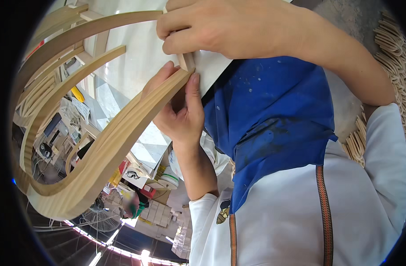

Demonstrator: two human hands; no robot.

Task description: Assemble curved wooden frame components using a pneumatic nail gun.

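Observation:
A large curved wooden frame [101,146] fills the left side, its light strips bending round into a U at the lower left. Under the right end of its thick near strip, my left hand [181,111] grips the wood, thumb on one side and fingers on the other. Just above, my right hand [198,29] is closed over a short wooden piece [185,61] whose lower end meets the strip's tip. The fingers cover most of that piece, so how it joins the frame is hidden. A second long strip [118,18] ends beside my right fingers.
A pale work surface [136,37] lies beneath the frame. My blue apron [274,111] hangs close to both hands. Many bent wooden pieces [396,66] are stacked on the right. Beyond the frame are a fan [103,219], cluttered tables and a person [131,204].

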